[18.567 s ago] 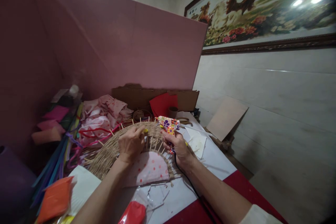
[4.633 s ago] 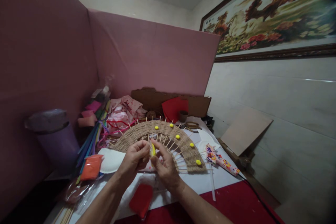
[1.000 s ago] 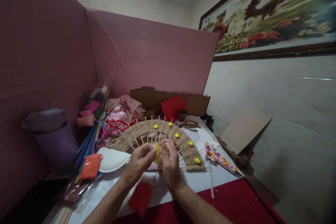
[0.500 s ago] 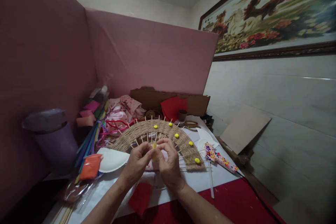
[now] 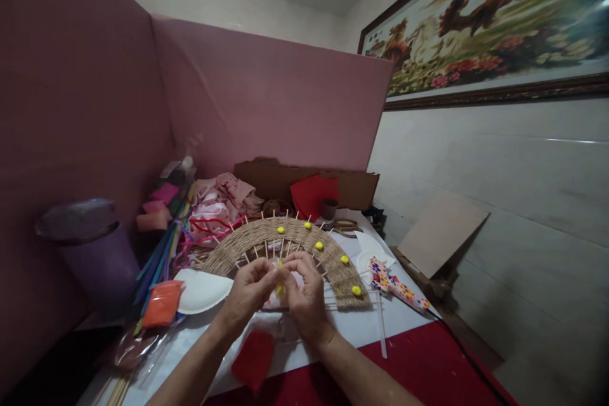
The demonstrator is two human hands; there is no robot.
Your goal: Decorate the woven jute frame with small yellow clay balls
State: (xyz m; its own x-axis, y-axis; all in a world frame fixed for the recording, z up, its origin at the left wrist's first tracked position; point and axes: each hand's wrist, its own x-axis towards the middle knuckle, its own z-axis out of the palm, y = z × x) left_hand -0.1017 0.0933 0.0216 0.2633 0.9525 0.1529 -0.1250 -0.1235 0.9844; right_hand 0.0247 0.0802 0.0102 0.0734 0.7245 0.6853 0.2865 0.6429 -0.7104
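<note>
My left hand (image 5: 247, 295) and my right hand (image 5: 304, 295) meet fingertip to fingertip over the table, both pinching a small piece of yellow clay (image 5: 280, 278). Just behind them lies a half-round woven straw fan (image 5: 247, 241) with wooden sticks poking out and several yellow clay dots (image 5: 345, 260) stuck along its right side. A flower-patterned glue gun (image 5: 397, 288) lies on the table to the right of my right hand, its black cord running off to the lower right.
A red clay bag (image 5: 254, 358) lies below my hands, an orange clay bag (image 5: 162, 303) and white paper plate (image 5: 202, 288) to the left. Pipe cleaners, pink cloth (image 5: 219, 200), scissors (image 5: 345, 225) and a cardboard box (image 5: 285, 177) crowd the back. A purple bin (image 5: 90, 254) stands at left.
My hands have closed together around the yellow clay and shifted slightly; one second ago the piece showed as a longer strip between the fingertips. Earlier the right hand held the glue gun.
</note>
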